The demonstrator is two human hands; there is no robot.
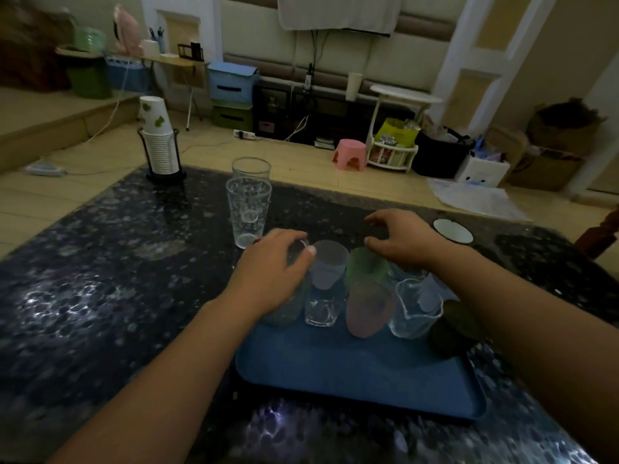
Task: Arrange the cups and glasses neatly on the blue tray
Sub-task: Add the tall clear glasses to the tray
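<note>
Glass (294,259) under curled L-hand (274,262) fingers (310,251)

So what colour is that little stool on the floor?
Pink; the stool shows best in the head view.

A lived-in home, a sitting room by the look of it; the dark speckled table (100,279) stands on pale floorboards, and beyond its far edge a padded wall runs behind a low black cabinet (301,112); a pink plastic stool (350,155) and a white round side table (405,95) stand past the table's far right; 2 stacked storage boxes (232,95) and cardboard cartons (549,165) crowd the walls.
</note>
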